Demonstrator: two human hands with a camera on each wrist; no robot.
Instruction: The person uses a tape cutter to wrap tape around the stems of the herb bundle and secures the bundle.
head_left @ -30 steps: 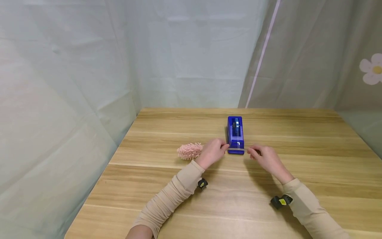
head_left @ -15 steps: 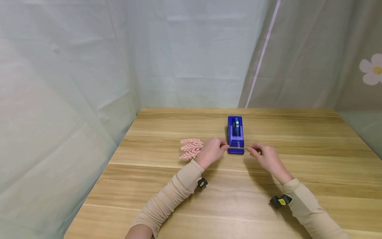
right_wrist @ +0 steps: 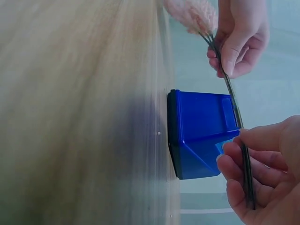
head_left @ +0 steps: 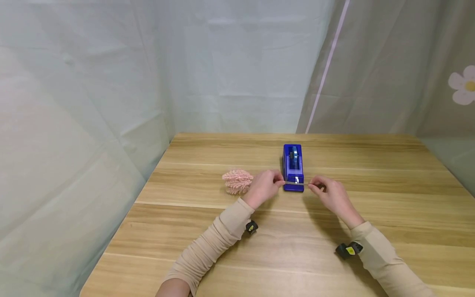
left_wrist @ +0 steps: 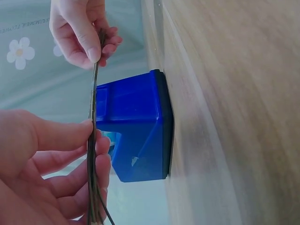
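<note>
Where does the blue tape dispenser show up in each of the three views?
Head: the blue tape dispenser stands mid-table, between and just beyond the two hands.
Left wrist: it sits centre-left, against the table at right, behind the thin stems.
Right wrist: it is right of centre, behind the same stems.
Shared landmark: the stems, held by the left hand and right hand, crossing the dispenser's near end.

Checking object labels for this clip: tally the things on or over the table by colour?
Blue: 1, the tape dispenser
Pink: 1, the bunch of pink sprigs, its dark stems held between the left hand and right hand
Total: 2 things, over the wooden table
</note>
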